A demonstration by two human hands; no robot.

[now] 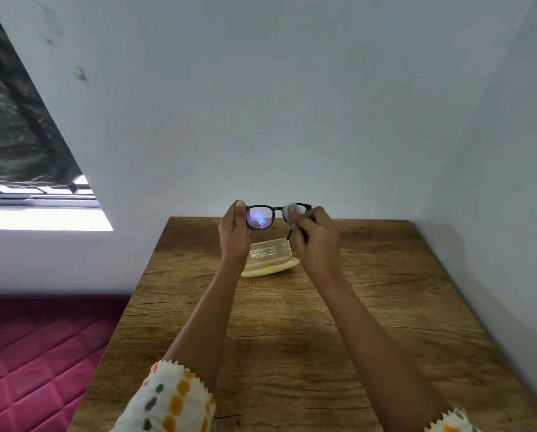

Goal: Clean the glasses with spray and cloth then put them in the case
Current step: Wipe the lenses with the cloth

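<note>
Black-framed glasses [261,216] are held up above the far end of the wooden table [292,322]. My left hand [234,233] grips the frame's left end. My right hand [315,236] presses a pale grey cloth [293,213] against the right lens, which the cloth covers. The left lens shows a bluish reflection. An open cream glasses case [270,258] lies on the table just below and behind my hands, its lid with printed text facing me. No spray bottle is in view.
White walls close the table in at the back and on the right. A magenta quilted mattress [36,353] lies lower on the left. A window with a dark curtain [17,126] is at the upper left.
</note>
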